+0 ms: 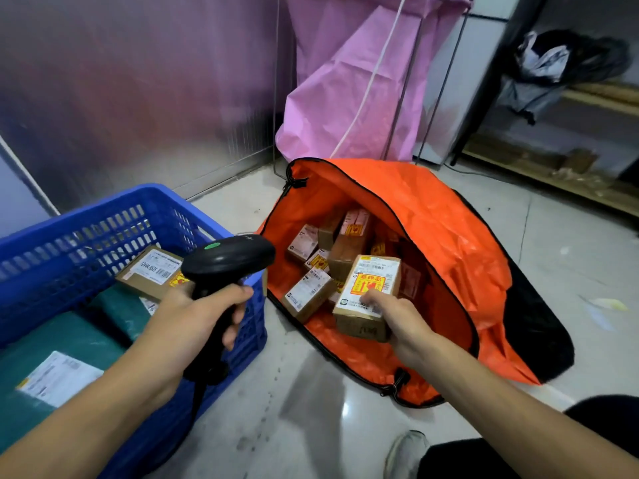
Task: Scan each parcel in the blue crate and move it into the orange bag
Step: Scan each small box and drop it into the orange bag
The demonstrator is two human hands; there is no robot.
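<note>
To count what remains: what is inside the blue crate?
One brown box and green parcels lie in the crate. The left hand and scanner cover part of it.

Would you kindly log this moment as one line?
left hand: holds scanner | right hand: holds parcel at orange bag | blue crate: more parcels

Head view looks forward and down, seemingly from close above blue crate [86, 212] and orange bag [449, 243].
</note>
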